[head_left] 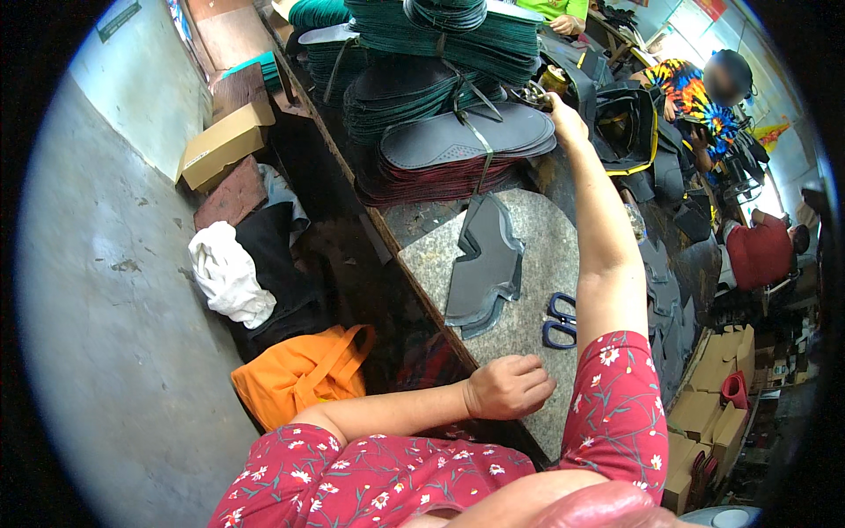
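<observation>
My left hand rests as a loose fist on the near edge of a grey stone slab, holding nothing I can see. My right arm stretches far forward and my right hand reaches a small round metallic thing beside a tied stack of dark insoles; whether it grips it is unclear. A pile of dark cut shoe pieces lies on the slab between the hands. Blue-handled scissors lie by my right forearm.
Tall bundles of green soles fill the back of the bench. An orange bag, white cloth and cardboard box sit on the floor at left. Other people sit at the right, beside cardboard boxes.
</observation>
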Action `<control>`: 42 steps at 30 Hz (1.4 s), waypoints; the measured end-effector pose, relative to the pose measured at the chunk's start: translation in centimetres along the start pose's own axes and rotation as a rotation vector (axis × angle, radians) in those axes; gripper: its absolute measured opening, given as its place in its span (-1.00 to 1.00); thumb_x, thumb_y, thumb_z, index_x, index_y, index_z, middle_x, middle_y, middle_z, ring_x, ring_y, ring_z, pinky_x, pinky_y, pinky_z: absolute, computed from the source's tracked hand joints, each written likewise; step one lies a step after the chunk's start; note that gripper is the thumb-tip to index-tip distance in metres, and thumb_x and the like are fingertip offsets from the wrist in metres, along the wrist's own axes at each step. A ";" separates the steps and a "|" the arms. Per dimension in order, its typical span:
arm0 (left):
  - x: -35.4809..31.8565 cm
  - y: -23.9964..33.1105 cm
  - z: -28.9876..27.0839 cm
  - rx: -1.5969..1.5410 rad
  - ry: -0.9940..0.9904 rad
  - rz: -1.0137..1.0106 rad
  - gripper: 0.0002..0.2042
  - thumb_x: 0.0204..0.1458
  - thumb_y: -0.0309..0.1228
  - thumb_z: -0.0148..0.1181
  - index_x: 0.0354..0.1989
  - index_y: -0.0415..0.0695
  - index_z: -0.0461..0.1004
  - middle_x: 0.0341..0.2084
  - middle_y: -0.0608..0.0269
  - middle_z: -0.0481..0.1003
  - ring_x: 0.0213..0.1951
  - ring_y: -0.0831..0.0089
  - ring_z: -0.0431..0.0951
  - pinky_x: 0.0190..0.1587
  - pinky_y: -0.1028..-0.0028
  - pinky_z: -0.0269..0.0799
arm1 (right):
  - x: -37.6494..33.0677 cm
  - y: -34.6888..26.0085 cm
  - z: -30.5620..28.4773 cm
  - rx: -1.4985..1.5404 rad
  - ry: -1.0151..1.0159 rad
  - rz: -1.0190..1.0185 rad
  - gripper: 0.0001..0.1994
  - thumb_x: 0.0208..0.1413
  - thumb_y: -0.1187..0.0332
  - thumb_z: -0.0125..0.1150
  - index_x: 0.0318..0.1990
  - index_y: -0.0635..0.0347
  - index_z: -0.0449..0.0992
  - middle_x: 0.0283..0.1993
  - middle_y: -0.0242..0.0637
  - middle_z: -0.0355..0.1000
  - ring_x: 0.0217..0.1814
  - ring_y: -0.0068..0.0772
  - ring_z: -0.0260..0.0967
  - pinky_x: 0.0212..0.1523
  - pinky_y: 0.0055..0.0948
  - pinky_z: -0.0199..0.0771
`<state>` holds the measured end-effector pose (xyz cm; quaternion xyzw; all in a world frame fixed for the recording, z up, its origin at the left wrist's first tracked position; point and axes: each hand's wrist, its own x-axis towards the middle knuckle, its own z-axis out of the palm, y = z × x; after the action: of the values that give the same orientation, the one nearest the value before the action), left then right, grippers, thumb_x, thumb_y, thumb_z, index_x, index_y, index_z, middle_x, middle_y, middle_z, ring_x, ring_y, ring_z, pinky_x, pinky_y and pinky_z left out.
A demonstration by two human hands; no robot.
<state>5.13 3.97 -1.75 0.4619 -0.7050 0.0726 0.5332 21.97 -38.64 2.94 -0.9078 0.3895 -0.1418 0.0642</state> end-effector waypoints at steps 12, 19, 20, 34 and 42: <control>0.2 0.1 -0.3 0.003 -0.064 0.013 -0.76 -0.22 -0.41 0.30 -0.32 -0.17 0.50 -0.47 0.30 0.46 -0.36 0.34 0.51 -0.38 0.43 0.48 | -7.1 2.0 -6.7 -0.368 -0.079 -0.145 -0.82 0.01 0.31 0.17 -0.19 -0.16 0.55 -0.21 -0.22 0.56 -0.14 -0.11 0.53 -0.18 -0.18 0.47; 0.4 0.3 0.1 0.069 0.008 -0.004 -0.85 -0.20 -0.41 0.24 -0.43 -0.09 0.43 -0.58 0.35 0.31 -0.41 0.38 0.41 -0.44 0.44 0.40 | -13.8 4.8 -9.3 -0.221 -0.193 -0.408 -0.87 -0.02 0.36 0.25 -0.29 0.10 0.53 -0.33 -0.18 0.55 -0.21 -0.07 0.52 -0.20 -0.16 0.48; 0.4 0.3 0.2 0.070 0.010 -0.008 -0.85 -0.20 -0.41 0.24 -0.43 -0.08 0.43 -0.58 0.36 0.31 -0.41 0.39 0.41 -0.44 0.44 0.40 | -14.6 5.1 -9.5 -0.206 -0.192 -0.467 -0.86 -0.02 0.36 0.27 -0.27 0.09 0.53 -0.33 -0.17 0.55 -0.20 -0.06 0.51 -0.19 -0.16 0.48; 0.2 0.4 0.2 0.085 -0.030 -0.033 -0.84 -0.20 -0.47 0.28 -0.39 -0.12 0.50 -0.56 0.36 0.42 -0.43 0.39 0.47 -0.44 0.45 0.43 | -20.4 2.0 -13.4 0.129 0.106 -0.301 -0.63 0.18 0.33 0.17 0.15 -0.06 0.38 -0.27 -0.26 0.56 -0.22 -0.25 0.52 -0.17 -0.32 0.48; 0.1 0.2 0.2 0.072 -0.030 -0.021 -0.83 -0.20 -0.45 0.28 -0.38 -0.11 0.49 -0.55 0.37 0.41 -0.43 0.40 0.47 -0.44 0.45 0.42 | -17.5 3.7 -12.8 0.351 0.237 -0.317 -0.71 0.18 0.34 0.17 0.06 -0.04 0.51 -0.22 -0.28 0.59 -0.17 -0.37 0.55 -0.11 -0.44 0.49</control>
<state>4.84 3.93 -1.63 0.4892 -0.7049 0.0853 0.5065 3.95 -28.55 10.64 -0.9095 0.2165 -0.3208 0.1515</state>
